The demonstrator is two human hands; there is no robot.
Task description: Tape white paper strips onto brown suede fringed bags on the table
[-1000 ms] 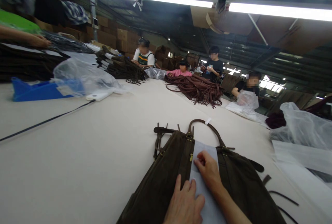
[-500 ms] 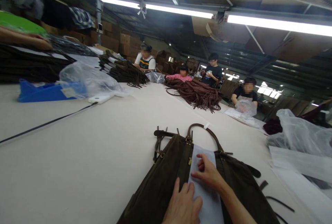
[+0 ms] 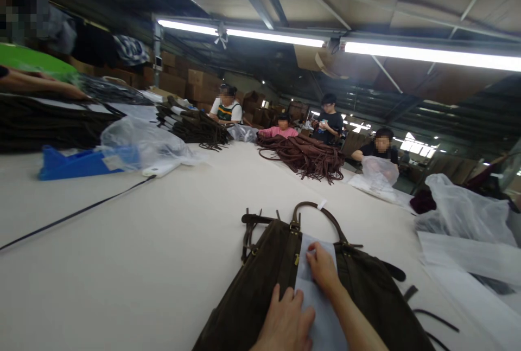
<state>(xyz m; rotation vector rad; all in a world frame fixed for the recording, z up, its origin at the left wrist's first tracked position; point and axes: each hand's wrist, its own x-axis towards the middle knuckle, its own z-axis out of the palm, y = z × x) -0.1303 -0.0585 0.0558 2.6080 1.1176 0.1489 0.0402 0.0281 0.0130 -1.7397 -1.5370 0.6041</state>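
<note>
A dark brown suede bag point(image 3: 260, 280) with straps and a curved handle point(image 3: 315, 211) lies flat on the pale table point(image 3: 142, 253) in front of me. A light grey-blue sheet point(image 3: 321, 307) lies down the bag's middle. My left hand point(image 3: 285, 321) rests flat on the bag at the sheet's left edge, fingers spread. My right hand point(image 3: 323, 268) presses on the sheet's upper part, fingers bent against it. Neither hand grips anything.
Piles of brown bags point(image 3: 303, 155) and dark bags point(image 3: 195, 123) lie farther along the table, with several people behind them. A blue tray point(image 3: 73, 164) and clear plastic bags point(image 3: 138, 142) sit left; more plastic bags point(image 3: 464, 210) right. A black strap point(image 3: 77, 212) crosses the table.
The view has tilted up slightly. My right hand slid a little up the sheet and flattened; my left hand stays at the sheet's left edge.
</note>
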